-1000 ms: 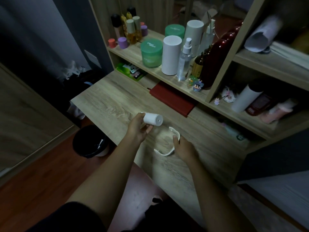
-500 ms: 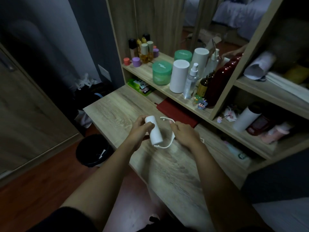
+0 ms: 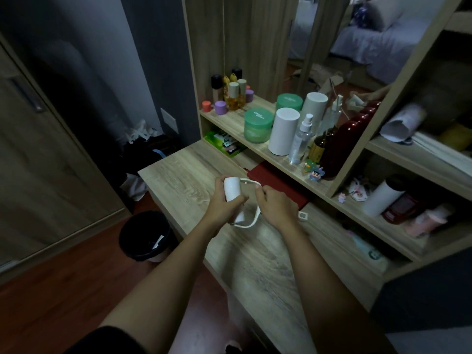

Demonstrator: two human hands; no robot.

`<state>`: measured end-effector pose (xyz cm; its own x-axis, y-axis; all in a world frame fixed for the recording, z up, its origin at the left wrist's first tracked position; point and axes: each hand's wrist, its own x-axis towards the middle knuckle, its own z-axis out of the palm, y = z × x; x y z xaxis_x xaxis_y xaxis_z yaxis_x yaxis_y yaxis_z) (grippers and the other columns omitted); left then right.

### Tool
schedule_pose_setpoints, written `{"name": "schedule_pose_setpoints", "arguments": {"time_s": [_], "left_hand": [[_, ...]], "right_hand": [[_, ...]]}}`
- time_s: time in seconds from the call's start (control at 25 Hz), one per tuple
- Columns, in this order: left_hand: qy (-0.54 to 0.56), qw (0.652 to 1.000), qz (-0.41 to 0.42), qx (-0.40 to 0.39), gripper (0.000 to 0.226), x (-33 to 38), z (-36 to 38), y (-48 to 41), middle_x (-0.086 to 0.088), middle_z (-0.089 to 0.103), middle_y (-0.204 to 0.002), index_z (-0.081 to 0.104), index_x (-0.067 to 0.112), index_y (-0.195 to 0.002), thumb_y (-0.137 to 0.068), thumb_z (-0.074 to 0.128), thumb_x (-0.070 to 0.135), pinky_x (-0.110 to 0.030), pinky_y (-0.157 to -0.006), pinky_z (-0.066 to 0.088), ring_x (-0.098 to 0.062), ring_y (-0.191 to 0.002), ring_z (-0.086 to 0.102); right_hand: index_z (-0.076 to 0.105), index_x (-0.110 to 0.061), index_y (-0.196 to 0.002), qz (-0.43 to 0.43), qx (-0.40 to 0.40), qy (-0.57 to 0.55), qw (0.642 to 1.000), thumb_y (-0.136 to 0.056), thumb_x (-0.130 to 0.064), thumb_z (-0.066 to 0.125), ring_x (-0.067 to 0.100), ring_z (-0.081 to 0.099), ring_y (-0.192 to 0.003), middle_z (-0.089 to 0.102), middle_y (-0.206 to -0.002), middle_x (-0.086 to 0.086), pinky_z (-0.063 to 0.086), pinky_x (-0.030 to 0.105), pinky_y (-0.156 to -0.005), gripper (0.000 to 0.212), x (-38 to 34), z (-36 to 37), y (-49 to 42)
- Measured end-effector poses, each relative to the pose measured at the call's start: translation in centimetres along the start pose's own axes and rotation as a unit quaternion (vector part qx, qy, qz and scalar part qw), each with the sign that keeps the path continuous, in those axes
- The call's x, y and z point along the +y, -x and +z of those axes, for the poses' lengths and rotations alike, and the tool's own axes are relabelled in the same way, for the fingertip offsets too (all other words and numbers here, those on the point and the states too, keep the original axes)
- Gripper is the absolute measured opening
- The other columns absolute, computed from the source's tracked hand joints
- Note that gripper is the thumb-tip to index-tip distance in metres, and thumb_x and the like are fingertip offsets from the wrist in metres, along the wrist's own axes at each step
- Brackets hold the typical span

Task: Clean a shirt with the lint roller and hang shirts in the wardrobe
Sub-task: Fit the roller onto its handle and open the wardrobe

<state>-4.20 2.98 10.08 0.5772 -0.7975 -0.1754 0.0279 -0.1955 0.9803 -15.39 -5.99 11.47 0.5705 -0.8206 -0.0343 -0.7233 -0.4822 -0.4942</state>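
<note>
Roller [image 3: 233, 196] now upright, both hands over desk's [image 3: 178, 180] edge.

Roll [image 3: 233, 198] turned upright in left hand [image 3: 221, 205] since 1 s ago; right hand [image 3: 274, 205] raised white handle [image 3: 251, 200] alongside it.

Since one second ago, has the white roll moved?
Yes. The white roll turned from lying sideways to nearly upright and came closer to the red book.

Bin [image 3: 144, 235] left of desk [image 3: 255, 256] — floor-level
</note>
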Motion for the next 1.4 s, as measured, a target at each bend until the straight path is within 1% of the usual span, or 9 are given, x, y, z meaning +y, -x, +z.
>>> {"name": "schedule_pose_setpoints", "arguments": {"time_s": [0.2, 0.52, 0.68, 0.8, 0.88, 1.04, 1.12, 1.24, 1.4], "left_hand": [[-0.019, 0.998, 0.035, 0.058, 0.051, 0.5, 0.1, -0.1, -0.003, 0.052, -0.088, 0.033, 0.039, -0.105, -0.074, 0.062, 0.011, -0.043, -0.063, 0.055, -0.025, -0.072, 0.058], [-0.072, 0.996, 0.038, 0.029, 0.055, 1.8, -0.2, 0.3, -0.004, 0.051, -0.096, 0.034, 0.036, -0.107, -0.063, 0.063, 0.018, -0.04, -0.064, 0.053, -0.027, -0.081, 0.057], [-0.109, 0.99, 0.089, 0.031, 0.06, 2.6, -0.5, 0.4, 0.004, 0.049, -0.096, 0.03, 0.036, -0.112, -0.066, 0.063, 0.018, -0.031, -0.062, 0.049, -0.022, -0.084, 0.056], [-0.128, 0.987, 0.082, 0.045, 0.069, 3.0, -0.7, 0.1, -0.004, 0.048, -0.1, 0.02, 0.027, -0.123, -0.074, 0.065, 0.011, -0.028, -0.058, 0.046, -0.026, -0.084, 0.057], [-0.149, 0.983, 0.09, 0.059, 0.059, 3.1, -0.9, 0.0, -0.005, 0.049, -0.102, 0.025, 0.022, -0.115, -0.076, 0.069, 0.012, -0.023, -0.057, 0.043, -0.023, -0.084, 0.056], [-0.168, 0.971, 0.127, 0.114, 0.045, 2.6, -0.9, 0.6, 0.003, 0.058, -0.096, 0.044, 0.021, -0.111, -0.077, 0.072, 0.029, -0.021, -0.06, 0.044, -0.015, -0.082, 0.059], [-0.182, 0.96, 0.149, 0.152, 0.045, 2.6, -0.6, 0.8, 0.005, 0.061, -0.093, 0.049, 0.024, -0.113, -0.075, 0.072, 0.03, -0.026, -0.063, 0.047, -0.015, -0.081, 0.06], [-0.216, 0.949, 0.177, 0.145, 0.046, 2.9, -0.7, 0.8, 0.004, 0.065, -0.092, 0.051, 0.026, -0.115, -0.073, 0.07, 0.027, -0.03, -0.065, 0.05, -0.017, -0.079, 0.063], [-0.261, 0.94, 0.18, 0.126, 0.049, 2.9, -0.9, 0.7, -0.001, 0.068, -0.098, 0.05, 0.027, -0.118, -0.072, 0.068, 0.029, -0.038, -0.07, 0.054, -0.022, -0.083, 0.065]], "right_hand": [[0.06, -0.012, -0.105, 0.009, 0.046, 0.027, 0.999, -0.099, -0.041, 0.021, 0.036, 0.061, -0.099, 0.067, -0.108, 0.015, 0.033, 0.034, -0.071, 0.05, -2.1, 0.0, 0.1], [0.061, -0.011, -0.105, 0.011, 0.052, 0.02, 0.998, -0.099, -0.04, 0.02, 0.035, 0.06, -0.102, 0.066, -0.11, 0.014, 0.038, 0.037, -0.076, 0.051, -3.5, -0.3, -0.2], [0.058, -0.012, -0.107, 0.004, 0.055, 0.013, 0.998, -0.099, -0.042, 0.019, 0.035, 0.059, -0.104, 0.066, -0.111, 0.014, 0.039, 0.038, -0.079, 0.05, -4.0, -0.7, -0.2], [0.055, -0.016, -0.112, -0.006, 0.04, -0.031, 0.999, -0.099, -0.041, 0.019, 0.036, 0.058, -0.106, 0.065, -0.113, 0.015, 0.037, 0.038, -0.079, 0.046, -3.8, -1.2, -0.1], [0.054, -0.019, -0.115, -0.02, 0.007, -0.081, 0.996, -0.099, -0.042, 0.019, 0.036, 0.057, -0.107, 0.065, -0.112, 0.015, 0.037, 0.038, -0.081, 0.045, -3.2, -1.6, 0.1], [0.047, -0.021, -0.093, -0.071, -0.045, -0.128, 0.988, -0.1, -0.037, 0.02, 0.032, 0.061, -0.092, 0.063, -0.086, 0.01, 0.035, 0.033, -0.072, 0.032, -2.4, -1.9, 0.7], [0.047, -0.019, -0.095, -0.081, -0.044, -0.127, 0.988, -0.1, -0.036, 0.021, 0.03, 0.06, -0.082, 0.063, -0.081, 0.009, 0.036, 0.033, -0.069, 0.031, -2.5, -1.8, 0.6], [0.045, -0.017, -0.091, -0.083, -0.036, -0.173, 0.981, -0.1, -0.033, 0.024, 0.016, 0.056, -0.059, 0.059, -0.066, 0.001, 0.037, 0.031, -0.063, 0.028, -2.2, -1.6, 0.6], [0.047, -0.018, -0.091, -0.087, -0.031, -0.213, 0.973, -0.1, -0.034, 0.024, 0.009, 0.058, -0.057, 0.06, -0.07, 0.0, 0.043, 0.029, -0.059, 0.029, -2.0, -0.9, 0.8]]}}
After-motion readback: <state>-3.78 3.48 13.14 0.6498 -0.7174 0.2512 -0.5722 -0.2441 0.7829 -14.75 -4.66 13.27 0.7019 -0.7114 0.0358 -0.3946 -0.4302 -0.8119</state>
